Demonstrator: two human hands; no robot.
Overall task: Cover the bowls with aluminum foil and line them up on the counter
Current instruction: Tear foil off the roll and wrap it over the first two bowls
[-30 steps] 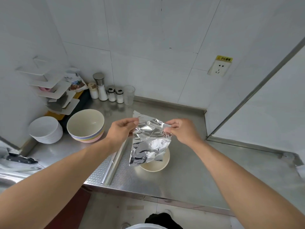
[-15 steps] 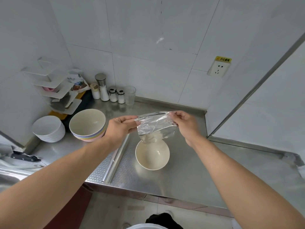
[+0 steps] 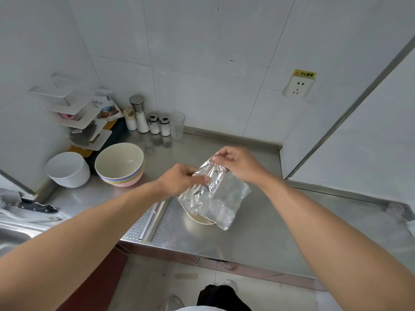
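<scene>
Both hands (image 3: 179, 182) (image 3: 238, 163) pinch foil sheet (image 3: 215, 198), long axis hanging diag. over bowl (image 3: 201, 219)

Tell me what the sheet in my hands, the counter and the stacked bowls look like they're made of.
Sheet: thin aluminum foil, shiny and crinkled, holding sharp creases. Counter: likely stainless steel, brushed grey with soft reflections and an embossed patch near the edge. Stacked bowls: matte cream inside, pastel rims; probably plastic or melamine, though that's uncertain.

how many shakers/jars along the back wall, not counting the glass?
4, in a row left of the clear glass: small white jar, tall steel-capped grinder, then two short shakers. Nothing seems hidden behind them.
</scene>
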